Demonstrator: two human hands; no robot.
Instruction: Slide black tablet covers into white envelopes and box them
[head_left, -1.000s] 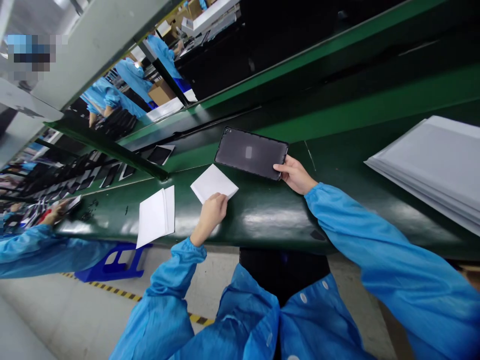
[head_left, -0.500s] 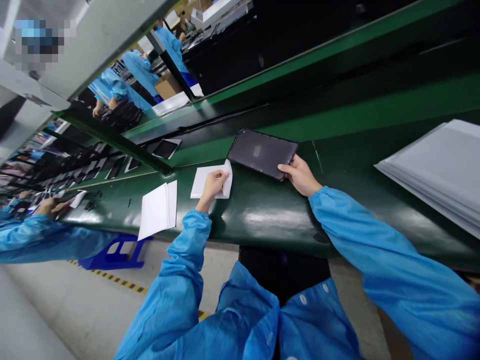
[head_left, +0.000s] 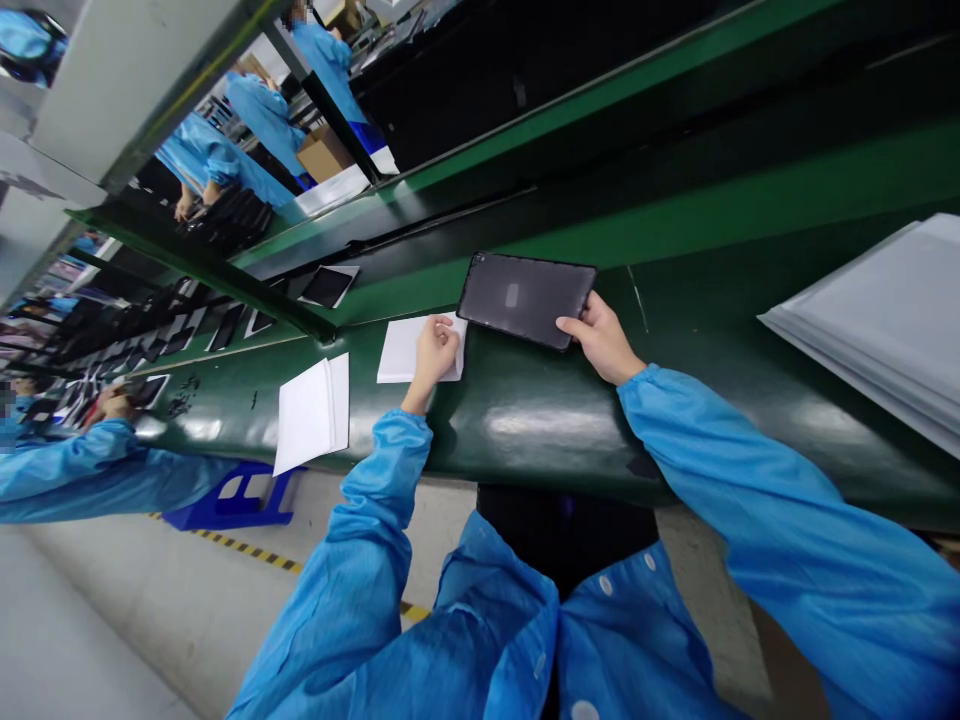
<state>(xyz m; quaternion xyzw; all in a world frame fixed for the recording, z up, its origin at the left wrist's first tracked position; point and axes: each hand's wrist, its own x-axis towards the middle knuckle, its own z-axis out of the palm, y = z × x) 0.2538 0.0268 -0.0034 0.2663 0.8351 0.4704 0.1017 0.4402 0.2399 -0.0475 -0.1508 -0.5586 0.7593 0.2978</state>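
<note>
Stack of flat grey-white sheets [head_left: 885, 320], far right of the right grip [head_left: 600, 340], on glossy dark-green tabletop [head_left: 540, 430]. Blue plastic stool [head_left: 225, 517], down-left of the left grip [head_left: 436, 350]; yellow-and-black striped tape [head_left: 255, 552] beside it on grey floor [head_left: 112, 600]. Slanting dark-green bar [head_left: 210, 274], left of left grip. Beyond, up-left: brown cardboard box [head_left: 322, 155], co-workers in light-blue smocks [head_left: 259, 112].

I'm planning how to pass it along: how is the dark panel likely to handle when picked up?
Probably stiff: the dark panel looks flat, with the right hand gripping it at one end only. It is likely fairly light, since it looks thin. Its smooth-looking face may make it a little slippery.
</note>
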